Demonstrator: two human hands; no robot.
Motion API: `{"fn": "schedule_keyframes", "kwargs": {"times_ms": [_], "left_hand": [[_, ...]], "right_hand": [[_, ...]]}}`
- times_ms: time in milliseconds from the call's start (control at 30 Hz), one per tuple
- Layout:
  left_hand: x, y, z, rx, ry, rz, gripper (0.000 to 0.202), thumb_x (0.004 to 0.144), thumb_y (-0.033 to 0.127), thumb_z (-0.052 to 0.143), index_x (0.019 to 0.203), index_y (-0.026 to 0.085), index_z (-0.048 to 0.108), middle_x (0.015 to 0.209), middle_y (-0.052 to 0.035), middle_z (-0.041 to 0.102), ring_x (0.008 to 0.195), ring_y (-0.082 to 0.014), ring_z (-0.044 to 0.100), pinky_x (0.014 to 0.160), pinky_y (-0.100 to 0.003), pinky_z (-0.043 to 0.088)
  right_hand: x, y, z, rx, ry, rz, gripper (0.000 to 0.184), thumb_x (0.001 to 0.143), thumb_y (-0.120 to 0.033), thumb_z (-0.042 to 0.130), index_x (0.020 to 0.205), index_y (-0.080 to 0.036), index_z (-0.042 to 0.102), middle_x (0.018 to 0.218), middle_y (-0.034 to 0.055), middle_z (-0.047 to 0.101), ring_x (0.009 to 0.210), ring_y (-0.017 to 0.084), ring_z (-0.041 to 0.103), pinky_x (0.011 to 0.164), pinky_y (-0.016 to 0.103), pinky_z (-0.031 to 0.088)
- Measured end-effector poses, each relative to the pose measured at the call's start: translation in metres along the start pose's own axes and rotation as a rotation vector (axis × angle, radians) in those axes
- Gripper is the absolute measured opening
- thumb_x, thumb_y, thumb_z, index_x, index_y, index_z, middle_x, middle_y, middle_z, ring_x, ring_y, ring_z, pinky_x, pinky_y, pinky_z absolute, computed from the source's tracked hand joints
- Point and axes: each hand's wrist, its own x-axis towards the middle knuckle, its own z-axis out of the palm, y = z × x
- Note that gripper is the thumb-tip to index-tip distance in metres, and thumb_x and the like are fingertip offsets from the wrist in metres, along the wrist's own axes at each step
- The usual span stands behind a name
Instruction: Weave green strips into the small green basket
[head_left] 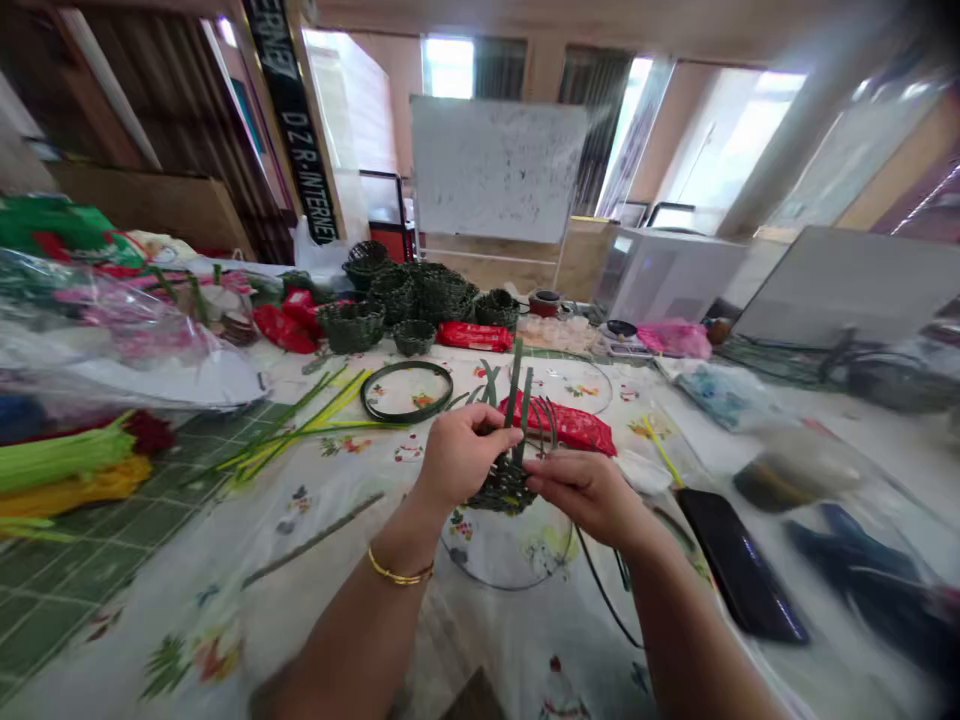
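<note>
A small dark green woven basket [504, 490] with upright loose strips [514, 385] is held between my hands over the table. My left hand [461, 450] is closed at its left side, thumb and fingers pinching by an upright strip. On the right, my right hand [589, 490] pinches the basket's edge with thumb and forefinger. From below the right hand a long thin dark strip [604, 590] trails down to the tablecloth. Behind the basket lies a red packet [566, 425]. Part of the basket's rim is hidden by my fingers.
A coil of dark strip [406, 418] and yellow-green strips [300, 440] lie to the left. Several finished-looking woven baskets [352, 325] stand at the back beside another red packet [474, 336]. A black phone [739, 560] lies at right; plastic bags [112, 330] are piled at far left.
</note>
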Motion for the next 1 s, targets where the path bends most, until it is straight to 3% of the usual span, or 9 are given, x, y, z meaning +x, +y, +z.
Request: {"fn": "schedule_keyframes", "kwargs": {"times_ms": [167,267,433,533,600,700,767,900,1000], "left_hand": [[0.01,-0.017,0.012,-0.023,0.0,0.072,0.014,0.069,0.028,0.068,0.068,0.015,0.063,0.06,0.0025,0.058,0.056,-0.0093,0.05,0.055,-0.02,0.039],[0.014,-0.025,0.017,-0.051,-0.084,0.097,0.029,0.073,0.022,0.064,0.102,0.018,0.065,0.091,-0.0023,0.067,0.058,-0.0079,0.054,0.057,-0.02,0.044],[0.02,-0.027,0.008,0.004,-0.049,0.315,0.052,0.075,0.022,0.063,0.126,0.021,0.051,0.142,-0.0117,0.037,0.102,-0.0181,0.059,0.082,-0.028,0.049],[0.018,-0.026,-0.01,0.135,0.004,0.275,0.038,0.075,0.023,0.062,0.112,0.016,0.059,0.12,-0.011,0.058,0.104,-0.0209,0.058,0.087,-0.033,0.048],[0.009,-0.03,-0.021,0.186,-0.136,0.131,0.029,0.076,0.028,0.063,0.102,0.015,0.063,0.097,-0.0079,0.067,0.086,-0.0185,0.062,0.08,-0.033,0.05],[-0.013,-0.043,-0.027,0.273,-0.312,0.035,0.046,0.071,0.028,0.069,0.114,0.017,0.059,0.101,-0.0064,0.068,0.083,-0.0179,0.061,0.073,-0.03,0.051],[-0.028,-0.054,-0.024,0.355,-0.375,0.072,0.05,0.069,0.025,0.071,0.117,0.019,0.058,0.104,-0.0053,0.067,0.084,-0.0181,0.06,0.072,-0.029,0.05],[-0.048,-0.077,-0.015,0.513,-0.426,0.297,0.016,0.071,0.025,0.071,0.086,0.018,0.067,0.083,-0.004,0.066,0.087,-0.0217,0.058,0.078,-0.032,0.047],[-0.055,-0.093,-0.014,0.561,-0.497,0.355,0.005,0.073,0.023,0.068,0.073,0.018,0.065,0.073,-0.004,0.065,0.082,-0.0222,0.059,0.076,-0.032,0.047]], "right_hand": [[0.009,0.029,0.016,0.116,0.025,0.188,0.034,0.086,-0.037,0.052,0.107,-0.018,0.07,0.085,0.005,0.072,0.072,0.017,0.065,0.064,0.028,0.052],[0.01,0.05,0.015,0.116,-0.004,0.207,0.03,0.083,-0.032,0.053,0.099,-0.016,0.073,0.073,0.0033,0.07,0.06,0.015,0.063,0.056,0.026,0.052],[0.004,0.068,0.007,0.019,0.098,0.209,0.025,0.083,-0.029,0.05,0.09,-0.017,0.071,0.065,0.0015,0.065,0.051,0.013,0.057,0.052,0.025,0.05],[-0.009,0.063,0.003,-0.089,0.212,0.182,0.025,0.085,-0.029,0.049,0.095,-0.018,0.069,0.076,0.0048,0.066,0.066,0.017,0.061,0.062,0.03,0.051],[-0.023,0.056,0.004,-0.151,0.246,0.151,0.025,0.087,-0.028,0.048,0.096,-0.019,0.069,0.086,0.0078,0.065,0.077,0.019,0.062,0.071,0.033,0.05],[-0.045,0.045,0.013,-0.198,0.204,0.096,0.024,0.088,-0.028,0.047,0.092,-0.02,0.069,0.092,0.0098,0.063,0.081,0.019,0.061,0.073,0.032,0.05],[-0.059,0.038,0.022,-0.223,0.104,0.07,0.022,0.089,-0.027,0.047,0.091,-0.022,0.068,0.092,0.0087,0.063,0.08,0.019,0.062,0.07,0.03,0.05],[-0.08,0.026,0.041,-0.478,-0.22,0.106,0.025,0.092,-0.018,0.04,0.1,-0.023,0.063,0.085,0.0055,0.068,0.075,0.018,0.063,0.064,0.026,0.045],[-0.089,0.023,0.051,-0.561,-0.305,0.14,0.026,0.09,-0.019,0.043,0.111,-0.021,0.06,0.081,0.0051,0.07,0.066,0.018,0.063,0.058,0.025,0.041]]}}
